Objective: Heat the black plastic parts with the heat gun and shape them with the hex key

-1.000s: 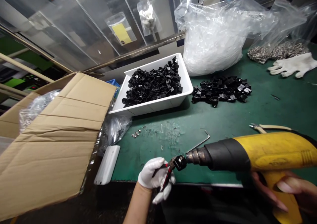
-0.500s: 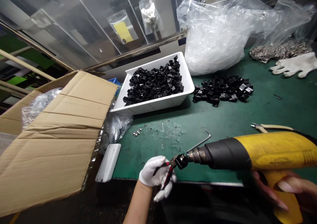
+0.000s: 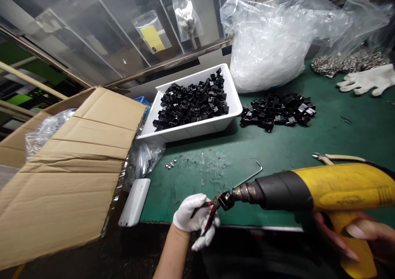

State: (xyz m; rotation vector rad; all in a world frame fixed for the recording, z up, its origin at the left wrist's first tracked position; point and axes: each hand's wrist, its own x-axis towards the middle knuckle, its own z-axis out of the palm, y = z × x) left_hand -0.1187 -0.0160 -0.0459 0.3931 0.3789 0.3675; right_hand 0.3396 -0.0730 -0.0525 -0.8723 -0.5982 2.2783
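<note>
My left hand point(image 3: 197, 219), in a white glove, is closed around the handles of red-and-black pliers point(image 3: 211, 218). At the pliers' jaws is a small black plastic part point(image 3: 226, 201), close in front of the metal nozzle of a heat gun point(image 3: 345, 186). Whether nozzle and part touch, I cannot tell. My bare right hand point(image 3: 354, 233) is wrapped round the heat gun's yellow grip at the lower right. Behind the nozzle an L-shaped hex key point(image 3: 251, 175) lies on the green table point(image 3: 197, 180).
A white bin point(image 3: 188, 131) holds many black parts, with a loose pile point(image 3: 279, 111) beside it. An open cardboard box point(image 3: 68, 176) stands left. Cutters point(image 3: 327, 159), a plastic bag point(image 3: 268, 48), a spare glove point(image 3: 367, 81) and small metal pieces point(image 3: 170, 164) lie around.
The view has shifted very slightly. Both hands, the pliers, the black part and the heat gun hold practically the same positions.
</note>
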